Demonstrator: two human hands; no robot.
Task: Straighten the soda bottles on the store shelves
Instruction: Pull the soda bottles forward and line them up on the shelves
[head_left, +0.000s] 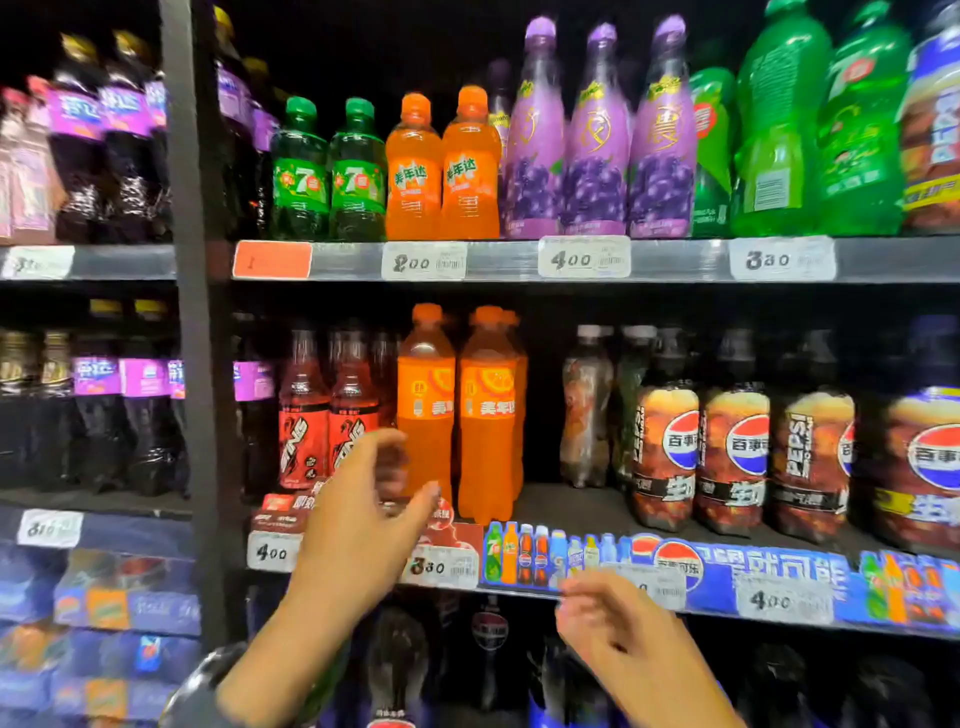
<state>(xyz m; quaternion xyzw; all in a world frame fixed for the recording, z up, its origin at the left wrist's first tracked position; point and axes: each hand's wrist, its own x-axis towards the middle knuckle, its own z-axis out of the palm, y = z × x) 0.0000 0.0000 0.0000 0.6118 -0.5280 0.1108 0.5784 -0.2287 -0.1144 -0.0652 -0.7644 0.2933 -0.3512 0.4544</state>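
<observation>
Two orange soda bottles (427, 415) at the middle shelf's (571, 512) front could be toppled if clipped by the open, empty left hand (358, 519) before it, with the loosely curled, empty right hand (608, 618) near its front edge.

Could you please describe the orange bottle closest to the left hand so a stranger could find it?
Look at the middle shelf, above the blue Pepsi strip. The left orange bottle stands at its front; unlike the other orange bottle, it is right beside the red bottles.
</observation>
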